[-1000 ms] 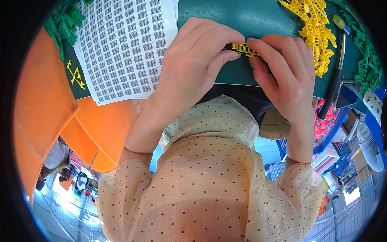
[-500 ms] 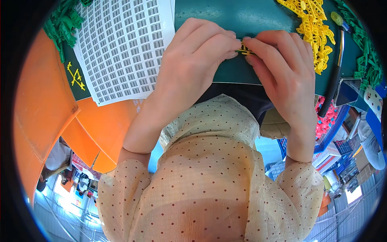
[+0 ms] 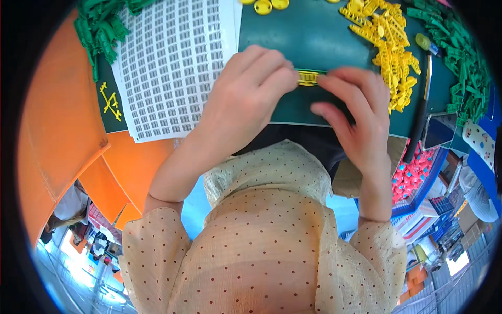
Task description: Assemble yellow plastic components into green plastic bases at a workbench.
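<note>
A small yellow ladder-shaped plastic piece [image 3: 307, 78], with a green strip along its far edge, is held level above the green tabletop. My left hand [image 3: 253, 86] pinches its left end, and the fingers cover that part. At the other end, my right hand [image 3: 361, 107] has thumb and fingers apart, with the index fingertip close to or touching the piece; blur hides which. A heap of similar yellow plastic pieces [image 3: 389, 52] lies beyond my right hand. Beside my left hand are white sheets [image 3: 167, 68] printed with rows of small dark labels.
Green plastic pieces are heaped at the far left [image 3: 99, 36] and far right [image 3: 449, 52]. Several round yellow parts [image 3: 263, 6] sit at the far edge. Thin yellow sprue bits [image 3: 110, 102], a black-handled tool [image 3: 415, 123] and a phone-like dark slab [image 3: 439, 130] lie near the table's sides.
My right hand has loosened from the yellow piece, its thumb moving away. The piece now shows more between my hands. The whole view has shifted, bringing round yellow parts into sight.
</note>
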### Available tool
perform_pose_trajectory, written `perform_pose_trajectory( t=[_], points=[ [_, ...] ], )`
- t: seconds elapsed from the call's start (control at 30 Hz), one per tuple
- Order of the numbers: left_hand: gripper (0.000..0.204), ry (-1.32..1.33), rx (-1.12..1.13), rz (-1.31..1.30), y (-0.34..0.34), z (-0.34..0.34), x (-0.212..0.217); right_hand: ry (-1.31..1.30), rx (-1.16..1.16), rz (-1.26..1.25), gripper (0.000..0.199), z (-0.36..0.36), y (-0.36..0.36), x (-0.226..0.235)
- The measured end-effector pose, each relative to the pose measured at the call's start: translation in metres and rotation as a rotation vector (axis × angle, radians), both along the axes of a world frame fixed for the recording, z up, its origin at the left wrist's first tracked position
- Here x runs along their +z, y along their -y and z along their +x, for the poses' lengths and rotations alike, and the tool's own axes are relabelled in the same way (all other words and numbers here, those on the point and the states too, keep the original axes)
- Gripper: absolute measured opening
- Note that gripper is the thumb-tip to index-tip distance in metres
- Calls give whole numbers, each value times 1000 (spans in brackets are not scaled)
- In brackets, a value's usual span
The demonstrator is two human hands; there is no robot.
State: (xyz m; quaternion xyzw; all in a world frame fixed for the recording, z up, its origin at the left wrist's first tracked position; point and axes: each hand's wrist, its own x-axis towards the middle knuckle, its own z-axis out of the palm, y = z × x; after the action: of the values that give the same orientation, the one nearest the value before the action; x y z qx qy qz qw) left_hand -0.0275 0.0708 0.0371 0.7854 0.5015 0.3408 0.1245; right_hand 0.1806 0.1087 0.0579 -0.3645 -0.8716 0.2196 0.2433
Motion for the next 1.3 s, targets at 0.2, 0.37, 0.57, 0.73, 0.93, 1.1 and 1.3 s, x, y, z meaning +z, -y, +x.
perform_pose_trajectory(
  t=[0.2,0.37,0.57,0.73,0.93,1.1,1.3],
  points=[
    [27,-129,199,-30,-6,-32,17,-202,-107,-13,17,19,13,-9],
    [31,-141,224,73,-33,-41,39,-237,-6,56,13,17,13,-26],
    [23,-503,243,138,-92,-60,42,-253,-41,162,26,13,13,-42],
    [20,-618,158,64,-114,-80,28,-267,-27,163,18,14,11,-41],
    [14,-106,357,122,-89,-57,78,-315,-19,124,13,20,8,-34],
    [20,143,89,-54,-37,-32,65,-145,-290,302,16,28,-16,-8],
    [27,-46,-246,-239,-26,26,33,269,-316,458,25,15,-49,-15]
  ],
)
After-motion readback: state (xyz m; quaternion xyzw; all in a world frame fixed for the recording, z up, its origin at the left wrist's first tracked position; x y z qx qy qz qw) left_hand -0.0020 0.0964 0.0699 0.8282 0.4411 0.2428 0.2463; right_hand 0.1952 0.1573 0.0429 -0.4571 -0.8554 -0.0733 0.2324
